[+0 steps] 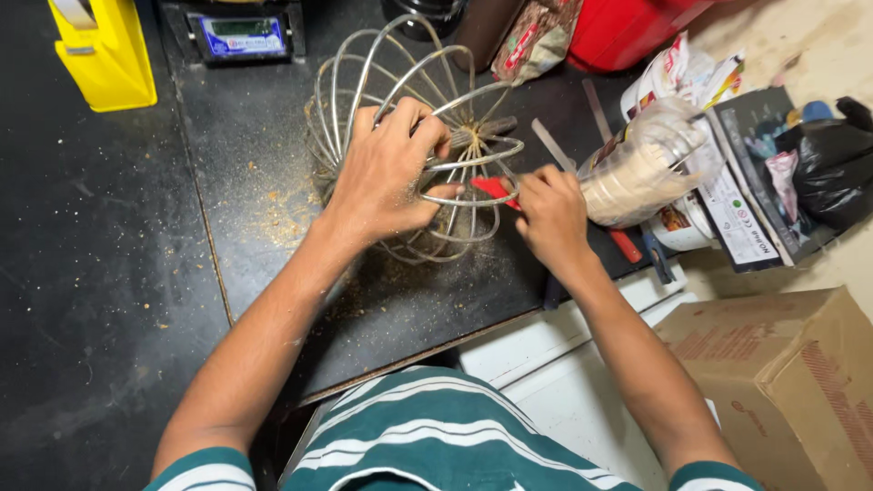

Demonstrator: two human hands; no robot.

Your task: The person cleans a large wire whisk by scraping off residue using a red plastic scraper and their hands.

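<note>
A round cage of bent metal wire hoops (364,68) lies on a black worktop (245,136). My left hand (386,173) grips several of its hoops from above, near the hub where the wires meet. My right hand (550,214) holds a small red-handled tool (494,189) whose tip points into the cage beside the left fingers. Sawdust-like crumbs lie around the cage.
A yellow box (105,50) and a small digital scale (244,35) stand at the back left. A clear bag of flat wooden sticks (637,168), packets, a black bag (832,168) and a red container (627,27) crowd the right. A cardboard box (787,373) sits lower right.
</note>
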